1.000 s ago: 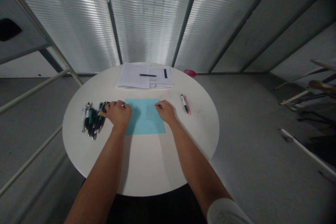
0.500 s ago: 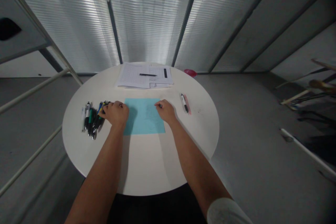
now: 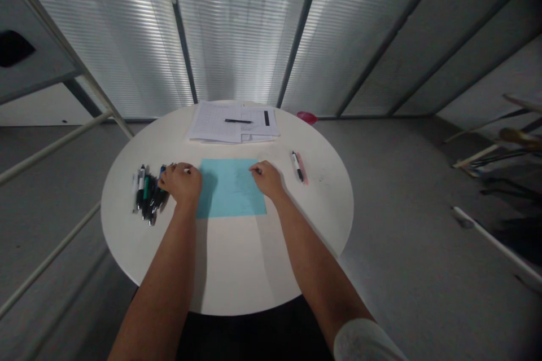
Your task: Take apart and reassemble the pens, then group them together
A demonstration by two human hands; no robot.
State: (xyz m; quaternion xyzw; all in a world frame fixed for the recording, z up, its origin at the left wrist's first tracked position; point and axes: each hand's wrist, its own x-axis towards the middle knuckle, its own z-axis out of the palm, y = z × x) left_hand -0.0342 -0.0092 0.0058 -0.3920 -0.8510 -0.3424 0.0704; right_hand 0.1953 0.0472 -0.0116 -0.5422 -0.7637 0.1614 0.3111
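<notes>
A sheet of light blue paper (image 3: 231, 189) with faint marks lies on the white round table (image 3: 232, 271). My right hand (image 3: 266, 177) rests at its right edge, closed in a pinch. A small dark bit shows at those fingertips, too little to name. On the left, my left hand (image 3: 183, 181) is closed with fingers curled, beside the sheet and partly over a bunch of pens (image 3: 146, 194). A tiny white spot shows near its thumb; what it grips, if anything, is hidden. The pens are black, white, green and blue.
Stacked printed papers (image 3: 215, 124) lie at the table's back, topped by a black pen (image 3: 238, 121). A white and black pen (image 3: 297, 166) lies on the right beside a pink strip (image 3: 303, 168). A pale metal frame (image 3: 55, 146) stands to the left.
My left hand has shifted slightly left over the pens, covering a yellow bit seen before. The sheet's left side looks slightly more exposed. My right hand stays in place.
</notes>
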